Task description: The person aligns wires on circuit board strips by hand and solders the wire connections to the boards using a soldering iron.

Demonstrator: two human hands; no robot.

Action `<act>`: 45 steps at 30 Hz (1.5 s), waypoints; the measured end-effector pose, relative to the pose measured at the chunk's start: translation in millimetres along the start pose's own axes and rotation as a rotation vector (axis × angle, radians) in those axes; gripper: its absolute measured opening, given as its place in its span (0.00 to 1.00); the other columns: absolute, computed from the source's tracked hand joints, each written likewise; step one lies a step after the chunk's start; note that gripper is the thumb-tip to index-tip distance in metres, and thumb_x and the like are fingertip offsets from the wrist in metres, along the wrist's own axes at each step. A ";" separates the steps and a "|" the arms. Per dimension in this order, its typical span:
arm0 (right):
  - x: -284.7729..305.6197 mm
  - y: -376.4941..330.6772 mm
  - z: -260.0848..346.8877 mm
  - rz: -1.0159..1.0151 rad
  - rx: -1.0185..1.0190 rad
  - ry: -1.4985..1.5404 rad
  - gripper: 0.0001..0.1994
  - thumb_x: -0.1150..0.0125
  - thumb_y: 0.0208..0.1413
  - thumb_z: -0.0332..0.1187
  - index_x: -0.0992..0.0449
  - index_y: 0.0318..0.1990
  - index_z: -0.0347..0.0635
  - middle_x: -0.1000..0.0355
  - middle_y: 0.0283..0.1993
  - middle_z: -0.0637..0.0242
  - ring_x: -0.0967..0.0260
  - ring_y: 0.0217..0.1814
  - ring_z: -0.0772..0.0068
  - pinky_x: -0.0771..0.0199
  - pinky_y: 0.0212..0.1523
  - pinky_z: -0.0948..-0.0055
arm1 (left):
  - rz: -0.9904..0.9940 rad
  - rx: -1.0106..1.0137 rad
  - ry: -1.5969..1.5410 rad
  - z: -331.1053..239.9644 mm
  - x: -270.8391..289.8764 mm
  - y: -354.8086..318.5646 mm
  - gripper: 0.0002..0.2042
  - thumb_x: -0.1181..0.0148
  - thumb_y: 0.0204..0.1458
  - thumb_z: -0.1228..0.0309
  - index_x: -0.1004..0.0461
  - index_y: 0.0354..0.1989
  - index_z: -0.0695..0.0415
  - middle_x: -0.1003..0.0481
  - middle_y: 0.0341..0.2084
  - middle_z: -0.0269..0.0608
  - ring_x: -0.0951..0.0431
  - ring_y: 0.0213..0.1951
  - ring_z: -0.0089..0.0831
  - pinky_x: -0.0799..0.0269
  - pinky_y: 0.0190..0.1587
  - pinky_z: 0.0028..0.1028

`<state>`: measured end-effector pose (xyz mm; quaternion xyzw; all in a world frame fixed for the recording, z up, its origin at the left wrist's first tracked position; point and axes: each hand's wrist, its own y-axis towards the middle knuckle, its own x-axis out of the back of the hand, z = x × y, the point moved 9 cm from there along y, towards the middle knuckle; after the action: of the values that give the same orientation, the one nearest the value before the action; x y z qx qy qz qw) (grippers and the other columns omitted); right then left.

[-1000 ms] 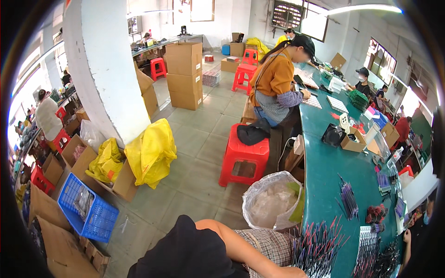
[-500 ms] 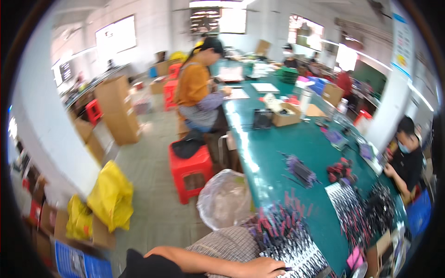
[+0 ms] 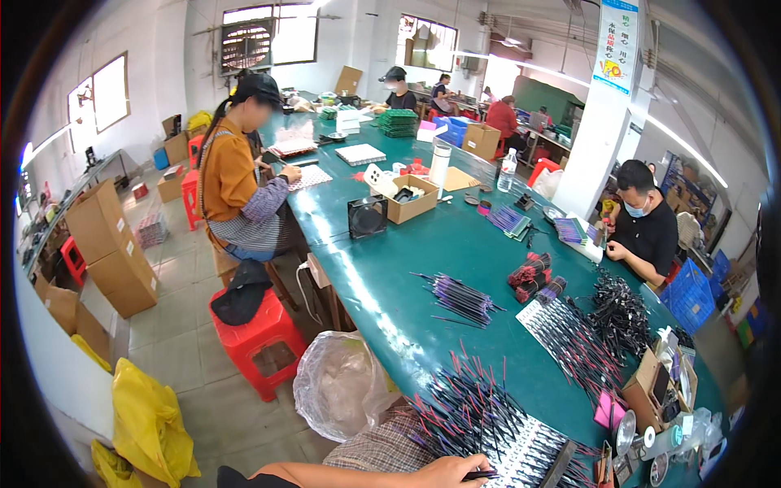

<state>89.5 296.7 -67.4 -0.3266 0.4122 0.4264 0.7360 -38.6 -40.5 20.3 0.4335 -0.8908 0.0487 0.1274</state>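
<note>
The bare left hand (image 3: 451, 472) pinches a thin, black, rod-like piece (image 3: 482, 474) beside the white patterned sheet (image 3: 530, 446), probably for steady control. The right hand is unseen; I cannot tell its state.

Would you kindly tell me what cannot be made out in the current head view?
In the head view:
Right hand: outside the frame.
Left hand: lower part cut off by the bottom edge, so its grip is unclear.
Thin dark piece at its fingertips: too small to identify.
Co-worker's hands at right: too small to tell what they hold.
</note>
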 end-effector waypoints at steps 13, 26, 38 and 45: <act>-4.0 -0.8 5.8 0.049 0.039 -0.027 0.17 0.36 0.57 0.31 0.28 0.53 0.43 0.38 0.39 0.65 0.44 0.31 0.74 0.37 0.37 0.76 | -0.054 -0.545 -0.968 -124.9 172.4 -9.5 0.07 0.44 0.63 0.79 0.31 0.48 0.61 0.31 0.43 0.33 0.34 0.42 0.15 0.36 0.49 0.20; 10.5 11.2 4.5 0.065 0.106 -0.120 0.15 0.36 0.60 0.37 0.29 0.50 0.43 0.41 0.37 0.66 0.46 0.24 0.82 0.36 0.32 0.76 | 0.100 -0.213 0.153 -37.1 35.8 54.6 0.07 0.32 0.54 0.72 0.24 0.35 0.60 0.25 0.21 0.42 0.25 0.19 0.31 0.31 0.23 0.29; -3.9 -7.4 7.5 0.010 0.246 -0.302 0.17 0.42 0.61 0.37 0.31 0.54 0.39 0.38 0.39 0.65 0.41 0.25 0.81 0.34 0.37 0.72 | 0.094 -0.226 0.516 -7.0 -23.2 85.3 0.07 0.33 0.50 0.75 0.27 0.30 0.60 0.23 0.20 0.44 0.20 0.21 0.40 0.27 0.26 0.34; -49.2 -36.7 6.7 -0.119 0.304 -0.592 0.19 0.42 0.60 0.34 0.33 0.56 0.36 0.34 0.37 0.62 0.42 0.18 0.81 0.30 0.27 0.75 | 0.017 -0.211 0.767 0.8 -28.2 102.3 0.07 0.33 0.48 0.73 0.26 0.29 0.60 0.22 0.20 0.45 0.20 0.23 0.41 0.27 0.27 0.36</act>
<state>110.1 269.2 -16.2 -0.0986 0.2197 0.3928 0.8875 -102.3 44.1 14.4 0.3608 -0.7824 0.1163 0.4941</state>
